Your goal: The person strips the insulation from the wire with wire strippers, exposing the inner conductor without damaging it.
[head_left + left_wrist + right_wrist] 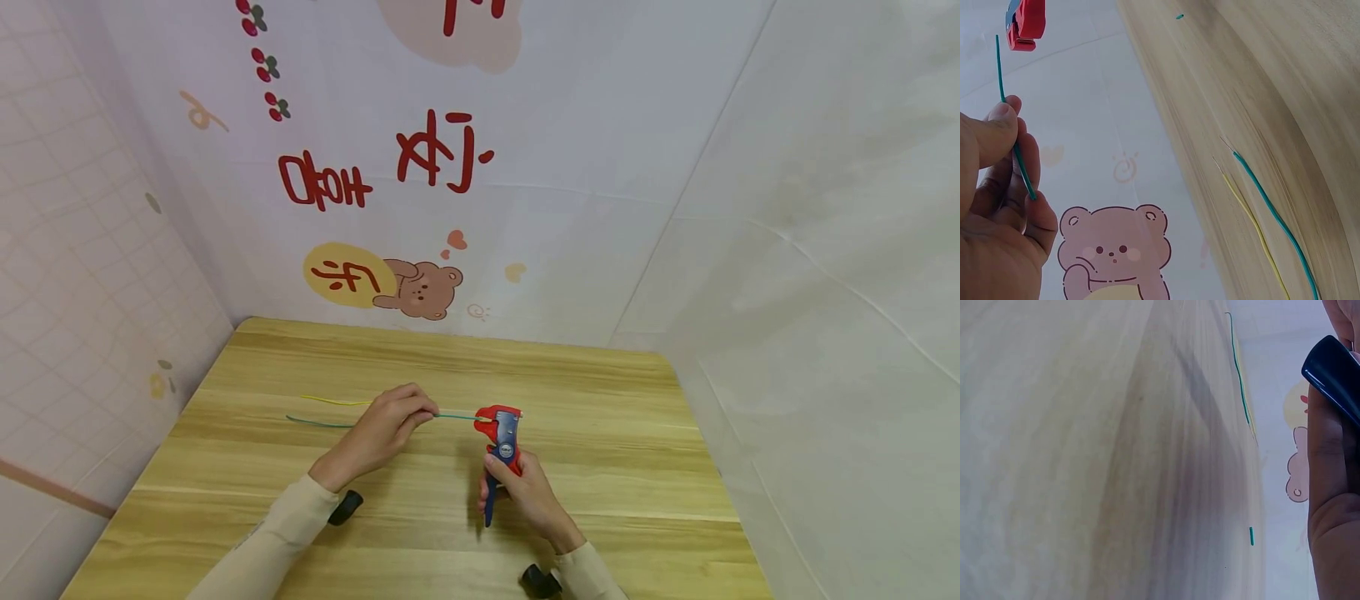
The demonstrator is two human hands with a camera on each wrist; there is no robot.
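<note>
My left hand (386, 429) pinches a short green wire (1000, 69) between thumb and fingers. From the fingertips the wire stretches right, toward the red head of a wire stripper (507, 425). In the left wrist view, the wire's free tip stands beside the red jaws; whether it touches them I cannot tell. My right hand (536, 496) grips the stripper by its dark blue handles (1335, 372), thumb across the front, head pointing up. Most of the tool is hidden in the right wrist view.
Another green wire (1275, 212) and a yellow wire (1247, 215) lie on the wooden table (600, 467), each with a bare metal end. A small green offcut (1251, 535) lies apart from them. A printed cloth wall (570, 208) rises behind the table.
</note>
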